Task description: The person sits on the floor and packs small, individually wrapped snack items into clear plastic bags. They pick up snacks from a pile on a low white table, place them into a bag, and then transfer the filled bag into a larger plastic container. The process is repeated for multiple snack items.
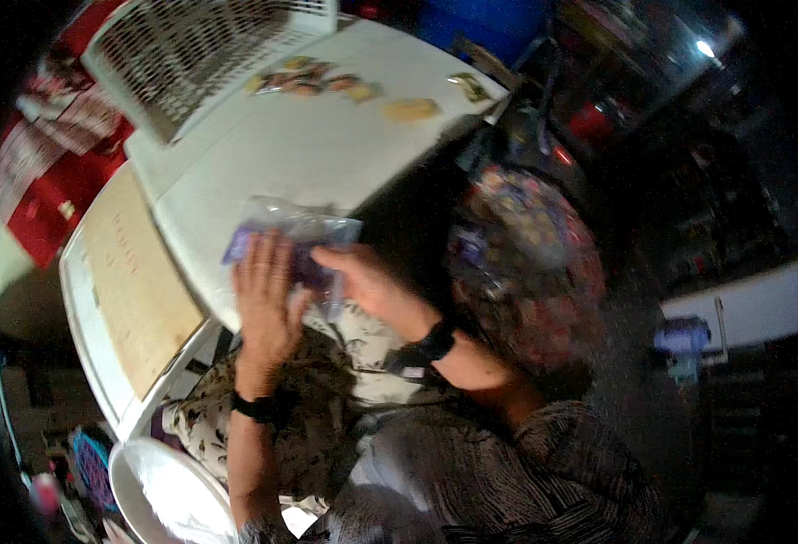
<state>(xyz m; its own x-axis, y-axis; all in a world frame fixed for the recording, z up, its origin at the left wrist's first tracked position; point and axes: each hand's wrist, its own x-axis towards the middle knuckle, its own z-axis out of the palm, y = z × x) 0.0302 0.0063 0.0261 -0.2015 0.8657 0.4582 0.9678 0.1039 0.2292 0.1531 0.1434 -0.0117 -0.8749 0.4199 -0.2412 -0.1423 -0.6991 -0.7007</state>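
Note:
A clear plastic bag with something purple inside (310, 231) lies at the near edge of the white table (235, 163). My left hand (266, 292) rests flat on the bag's left part, its fingers extended. At the bag's right side is my right hand (365, 275), thumb over the plastic and the other fingers below it, pinching the edge. Both hands are slightly blurred, and I wear dark bands on both wrists. Farther up the table lie several small wrapped items (310, 78), a yellowish packet (410, 109) and a green-gold packet (470, 87).
A white plastic basket (168, 126) stands at the table's far left. Left of me, a wooden board with writing (137, 272) lies on a white surface, above a white round basin (168, 496). On the right is a large bag of colourful packets (528, 272). A blue container (484, 27) stands behind.

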